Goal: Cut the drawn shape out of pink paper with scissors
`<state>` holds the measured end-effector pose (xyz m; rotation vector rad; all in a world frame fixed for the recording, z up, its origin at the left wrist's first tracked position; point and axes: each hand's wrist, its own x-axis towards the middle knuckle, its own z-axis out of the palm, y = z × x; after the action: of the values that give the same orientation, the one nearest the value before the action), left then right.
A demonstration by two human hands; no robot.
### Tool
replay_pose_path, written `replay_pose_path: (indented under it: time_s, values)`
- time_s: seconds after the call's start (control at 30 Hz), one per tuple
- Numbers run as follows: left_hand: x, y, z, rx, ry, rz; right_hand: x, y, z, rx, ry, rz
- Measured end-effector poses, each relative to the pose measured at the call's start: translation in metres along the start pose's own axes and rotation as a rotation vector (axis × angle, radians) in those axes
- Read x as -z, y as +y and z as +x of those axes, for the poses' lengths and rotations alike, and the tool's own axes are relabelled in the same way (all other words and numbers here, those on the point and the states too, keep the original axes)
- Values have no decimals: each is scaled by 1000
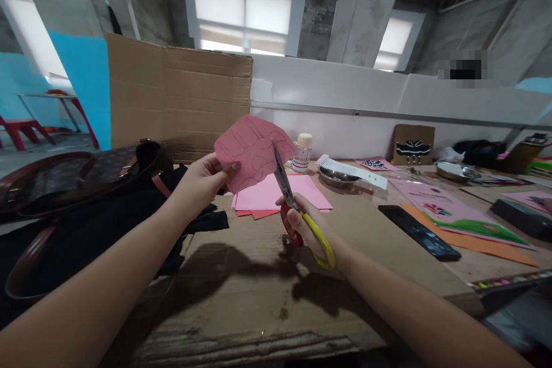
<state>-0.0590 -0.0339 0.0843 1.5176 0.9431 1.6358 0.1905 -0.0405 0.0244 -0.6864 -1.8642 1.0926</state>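
My left hand (pixel 202 179) pinches the lower left edge of a pink paper piece (pixel 250 149) with pencil outlines drawn on it, held up above the table. My right hand (pixel 307 229) grips scissors (pixel 288 195) with red and yellow handles. Their blades point up and reach into the right side of the pink piece. Below and behind lies a stack of pink and red paper sheets (pixel 280 194) on the cardboard-covered table (pixel 241 287).
A dark bag with brown straps (pixel 77 184) lies at the left. An upright cardboard sheet (pixel 176 98) stands behind. A small bottle (pixel 302 152), metal dishes (pixel 334 177), a black phone (pixel 418 233) and coloured paper crafts (pixel 457 215) spread to the right.
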Motion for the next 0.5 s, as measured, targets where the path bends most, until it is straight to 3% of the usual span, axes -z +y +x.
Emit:
replay_pose_path:
  time_s: [0.5]
  values:
    - [0, 1, 0, -2, -6, -4, -1, 4, 2, 15, -3, 22]
